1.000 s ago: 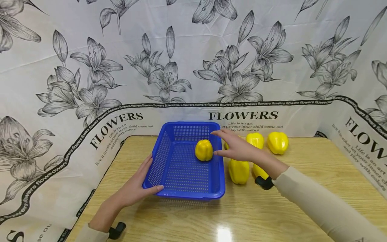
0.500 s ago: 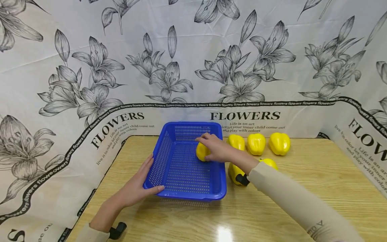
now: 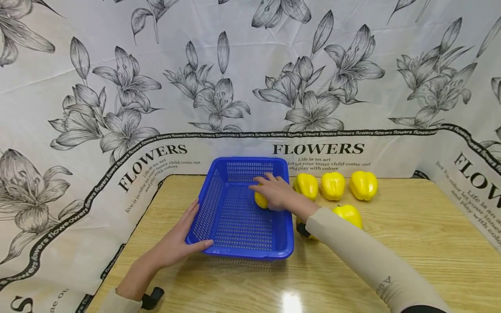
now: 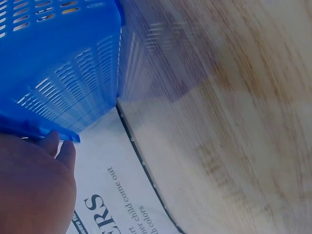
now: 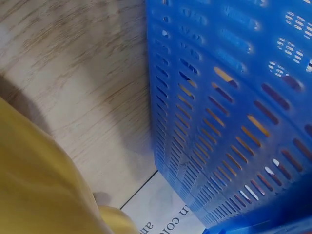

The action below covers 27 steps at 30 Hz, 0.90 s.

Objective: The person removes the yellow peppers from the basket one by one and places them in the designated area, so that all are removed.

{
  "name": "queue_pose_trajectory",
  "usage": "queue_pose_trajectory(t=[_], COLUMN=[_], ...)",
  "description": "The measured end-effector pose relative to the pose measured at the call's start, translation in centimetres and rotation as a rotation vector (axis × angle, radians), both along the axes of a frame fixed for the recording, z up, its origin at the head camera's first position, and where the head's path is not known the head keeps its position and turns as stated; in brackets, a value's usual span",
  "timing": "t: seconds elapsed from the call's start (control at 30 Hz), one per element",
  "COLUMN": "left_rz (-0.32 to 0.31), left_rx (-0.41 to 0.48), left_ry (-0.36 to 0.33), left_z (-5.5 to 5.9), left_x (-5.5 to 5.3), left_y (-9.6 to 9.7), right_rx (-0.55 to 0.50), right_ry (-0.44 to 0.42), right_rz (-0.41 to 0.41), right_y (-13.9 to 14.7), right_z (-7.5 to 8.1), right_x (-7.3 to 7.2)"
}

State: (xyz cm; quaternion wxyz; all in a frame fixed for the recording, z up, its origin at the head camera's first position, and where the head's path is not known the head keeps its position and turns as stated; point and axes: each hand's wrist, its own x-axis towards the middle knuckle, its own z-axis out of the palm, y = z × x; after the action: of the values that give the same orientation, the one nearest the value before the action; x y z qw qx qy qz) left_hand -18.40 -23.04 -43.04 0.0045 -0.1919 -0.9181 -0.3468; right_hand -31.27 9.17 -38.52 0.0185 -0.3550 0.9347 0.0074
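A blue plastic basket (image 3: pixel 244 226) with slotted walls stands on the table. My left hand (image 3: pixel 176 243) holds its near left corner, thumb over the front rim and fingers along the outer left side. In the left wrist view, fingertips (image 4: pixel 66 148) show at the basket's rim. My right hand (image 3: pixel 275 193) reaches over the right rim and grips a yellow bell pepper (image 3: pixel 260 200) inside, near the right wall. The hand covers most of that pepper, and its thumb is hidden. The right wrist view has the basket wall (image 5: pixel 224 112) between camera and hand.
Right of the basket, yellow bell peppers stand in a back row: one (image 3: pixel 306 187), another (image 3: pixel 332 186) and a third (image 3: pixel 363 185). Another pepper (image 3: pixel 349 214) sits nearer, partly behind the right sleeve. A pepper (image 5: pixel 39 185) looms close in the right wrist view. Patterned cloth (image 3: pixel 242 100) hangs behind.
My right hand has moved left from the basket's right rim onto the pepper inside, covering it. My left hand stays on the basket, which has hardly moved.
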Motion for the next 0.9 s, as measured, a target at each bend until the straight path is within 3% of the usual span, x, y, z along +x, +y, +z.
queue_pose_trajectory(t=[0.23,0.6,0.9], left_rz=[-0.005,0.005,0.011], left_rx=[0.008,-0.008,-0.006], left_ry=[-0.001,-0.005,-0.006], left_z=[-0.12,-0.09,0.06], left_x=[-0.13,-0.10,-0.05], left_y=[0.06,0.10,0.03], right_rx=[0.083,-0.019,-0.097], right_ry=[0.039,-0.031,-0.013], right_rz=[-0.019,-0.063,-0.009], right_y=[-0.24,-0.12,-0.17], right_z=[-0.46,-0.62,-0.69], right_x=[-0.17,-0.52,-0.91])
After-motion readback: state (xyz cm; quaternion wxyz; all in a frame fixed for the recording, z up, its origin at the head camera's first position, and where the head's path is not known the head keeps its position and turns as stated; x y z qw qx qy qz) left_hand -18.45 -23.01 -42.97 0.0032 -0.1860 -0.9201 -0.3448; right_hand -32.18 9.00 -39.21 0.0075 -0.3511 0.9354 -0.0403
